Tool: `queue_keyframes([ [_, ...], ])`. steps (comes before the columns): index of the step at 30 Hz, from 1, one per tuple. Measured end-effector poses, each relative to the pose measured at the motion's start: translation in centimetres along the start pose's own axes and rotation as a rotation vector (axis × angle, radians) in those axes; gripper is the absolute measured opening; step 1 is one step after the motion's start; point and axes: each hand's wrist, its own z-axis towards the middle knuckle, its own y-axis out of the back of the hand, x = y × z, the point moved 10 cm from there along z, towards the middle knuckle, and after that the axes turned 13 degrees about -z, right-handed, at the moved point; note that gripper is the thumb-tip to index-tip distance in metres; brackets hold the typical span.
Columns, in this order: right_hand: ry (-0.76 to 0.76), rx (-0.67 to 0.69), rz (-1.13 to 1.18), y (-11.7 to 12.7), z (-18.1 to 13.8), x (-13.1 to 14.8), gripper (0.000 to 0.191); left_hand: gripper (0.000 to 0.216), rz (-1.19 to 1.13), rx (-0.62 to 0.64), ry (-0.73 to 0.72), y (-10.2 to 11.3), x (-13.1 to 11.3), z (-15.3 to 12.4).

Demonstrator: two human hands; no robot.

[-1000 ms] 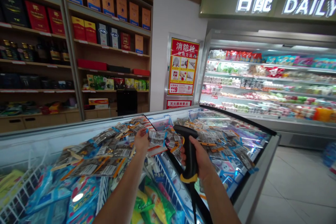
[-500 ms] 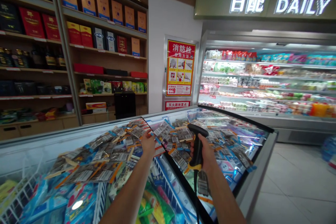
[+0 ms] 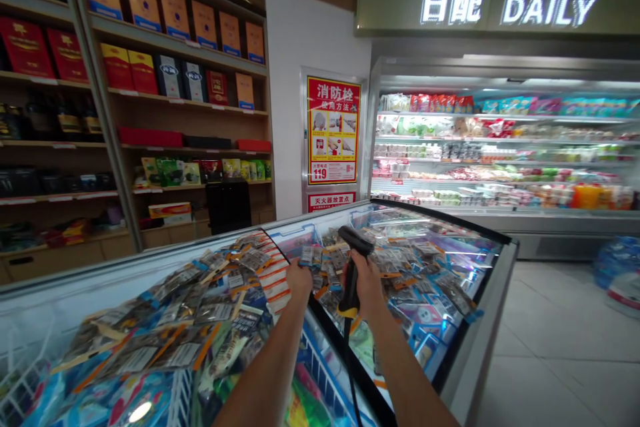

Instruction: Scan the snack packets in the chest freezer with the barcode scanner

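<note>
My right hand (image 3: 367,282) is wrapped round the grip of a black and yellow barcode scanner (image 3: 350,280), its head upward and its cable hanging down. Just to the left, my left hand (image 3: 299,279) is closed on the near edge of a small plastic packet (image 3: 309,255) with a barcode label showing. Both hands are above a chest freezer with a black-framed glass lid. Many similar packets with barcode labels (image 3: 215,310) are heaped left of my left hand. More packets (image 3: 400,257) lie on the right side, beyond the scanner.
An orange-and-white striped surface (image 3: 274,273) shows beside the heap. White wire baskets (image 3: 181,397) hold bagged frozen goods below. The freezer's right edge (image 3: 493,320) borders a tiled floor. Shelves of boxes (image 3: 195,107) and a lit refrigerated display (image 3: 500,147) stand behind.
My left hand has moved right, away from the heap and closer to the scanner, with a packet in it. More of the striped surface shows. The view has turned slightly right.
</note>
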Motion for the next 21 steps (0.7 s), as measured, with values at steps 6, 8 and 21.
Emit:
queue_keyframes([
  [6,-0.085,0.037,-0.018,-0.1,-0.9,-1.5,0.026,0.025,0.484,0.116,-0.228,0.2,-3.7,-1.1],
  [8,-0.118,0.057,-0.026,-0.3,-1.2,-1.9,0.028,0.029,0.567,0.135,-0.277,1.1,-4.8,-0.9],
  [21,-0.184,0.107,0.034,-1.7,-2.3,-3.0,0.024,0.033,1.456,0.352,-0.332,5.1,-5.2,1.7],
])
